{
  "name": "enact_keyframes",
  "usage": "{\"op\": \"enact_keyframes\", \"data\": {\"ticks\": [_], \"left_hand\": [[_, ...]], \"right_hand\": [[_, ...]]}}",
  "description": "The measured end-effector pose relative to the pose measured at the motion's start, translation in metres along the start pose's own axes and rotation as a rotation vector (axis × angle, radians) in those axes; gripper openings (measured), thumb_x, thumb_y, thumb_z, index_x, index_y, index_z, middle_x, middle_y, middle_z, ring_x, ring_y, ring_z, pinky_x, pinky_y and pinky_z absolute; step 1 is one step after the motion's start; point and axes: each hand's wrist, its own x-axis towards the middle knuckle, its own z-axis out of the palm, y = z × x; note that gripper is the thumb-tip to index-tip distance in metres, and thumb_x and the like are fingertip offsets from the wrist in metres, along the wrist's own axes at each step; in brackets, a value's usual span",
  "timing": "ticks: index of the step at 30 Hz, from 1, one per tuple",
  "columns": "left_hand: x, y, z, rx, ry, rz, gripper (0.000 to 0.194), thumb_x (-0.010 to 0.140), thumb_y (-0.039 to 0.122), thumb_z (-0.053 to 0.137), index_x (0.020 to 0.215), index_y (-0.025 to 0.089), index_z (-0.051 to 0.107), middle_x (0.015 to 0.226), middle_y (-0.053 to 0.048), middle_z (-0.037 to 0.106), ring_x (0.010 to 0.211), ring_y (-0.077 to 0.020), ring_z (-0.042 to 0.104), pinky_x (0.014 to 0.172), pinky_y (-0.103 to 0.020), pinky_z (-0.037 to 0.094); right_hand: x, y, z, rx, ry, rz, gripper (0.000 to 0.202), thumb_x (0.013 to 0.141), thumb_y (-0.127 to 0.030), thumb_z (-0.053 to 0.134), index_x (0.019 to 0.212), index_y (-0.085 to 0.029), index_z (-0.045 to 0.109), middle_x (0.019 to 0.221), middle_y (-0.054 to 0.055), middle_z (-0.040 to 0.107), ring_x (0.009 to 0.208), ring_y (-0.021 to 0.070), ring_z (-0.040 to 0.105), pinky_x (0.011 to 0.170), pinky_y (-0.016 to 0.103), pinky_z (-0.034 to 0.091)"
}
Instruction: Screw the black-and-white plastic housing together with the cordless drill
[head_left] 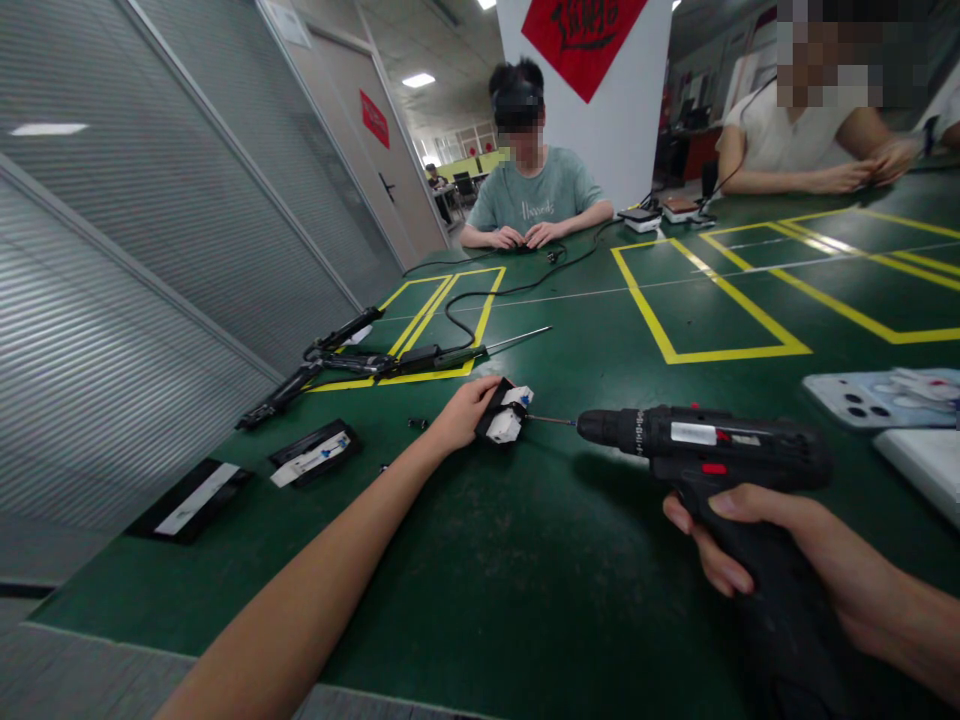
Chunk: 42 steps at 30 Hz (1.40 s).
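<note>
My left hand [463, 412] reaches forward and grips a small black and white part [505, 412] that rests on the green table [525, 580]. My right hand [765, 545] holds the grip of a black cordless drill [705, 445]. The drill lies level and its thin bit [551, 421] points left, with the tip touching the small part. A small dark screw [417, 424] lies on the table left of my left hand.
Black flat parts [311, 454] [193, 498] lie at the left edge. A corded tool [450, 354] and black bars [304, 375] sit beyond. A phone [870, 397] and white box [926, 465] lie at right. Two people sit across the table.
</note>
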Motion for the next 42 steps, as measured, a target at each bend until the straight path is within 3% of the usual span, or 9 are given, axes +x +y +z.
{"op": "enact_keyframes", "data": {"ticks": [42], "left_hand": [[-0.0029, 0.0034, 0.0023, -0.028, 0.035, 0.001, 0.037, 0.092, 0.038, 0.037, 0.101, 0.015, 0.064, 0.096, -0.006, 0.066, 0.088, -0.0208, 0.059, 0.077, -0.029, 0.046]], "right_hand": [[0.0005, 0.0004, 0.0008, 0.004, -0.005, 0.008, 0.035, 0.086, -0.036, 0.045, 0.092, -0.012, 0.07, 0.053, 0.006, 0.06, 0.055, 0.0199, 0.054, 0.058, 0.029, 0.044]]}}
